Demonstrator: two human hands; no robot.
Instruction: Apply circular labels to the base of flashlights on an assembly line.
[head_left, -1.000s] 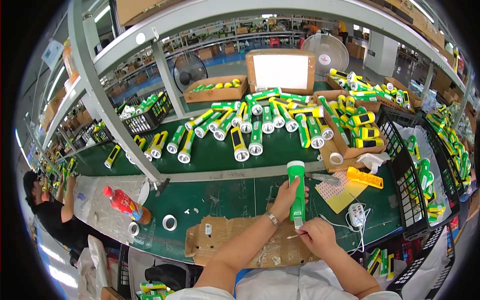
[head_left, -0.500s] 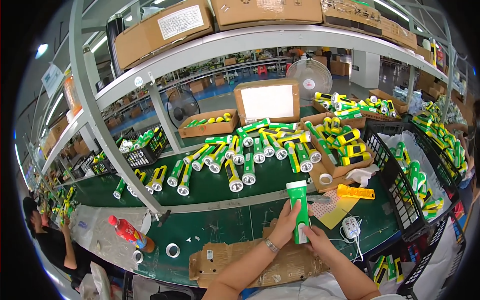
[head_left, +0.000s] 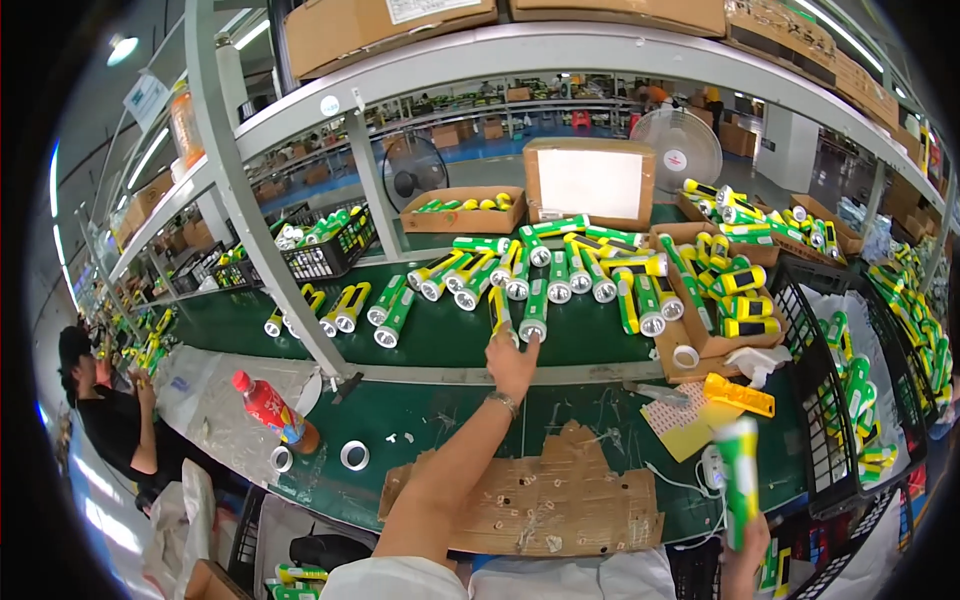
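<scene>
One red bottle (head_left: 268,409) and two tape rolls (head_left: 354,455) sit at the tabletop's (head_left: 440,410) left; the left hand (head_left: 512,362), fingers spread, touches a green flashlight (head_left: 533,308) among roughly fifteen; the right hand (head_left: 745,545), half cut off, grips one blurred green flashlight (head_left: 739,478) upright

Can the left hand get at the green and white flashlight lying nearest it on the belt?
Probably yes: the left hand is stretched out with its fingertips already at the flashlight, and nothing lies between them.

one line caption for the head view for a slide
Left hand reaches a green flashlight on the belt; right hand holds another flashlight.
</scene>
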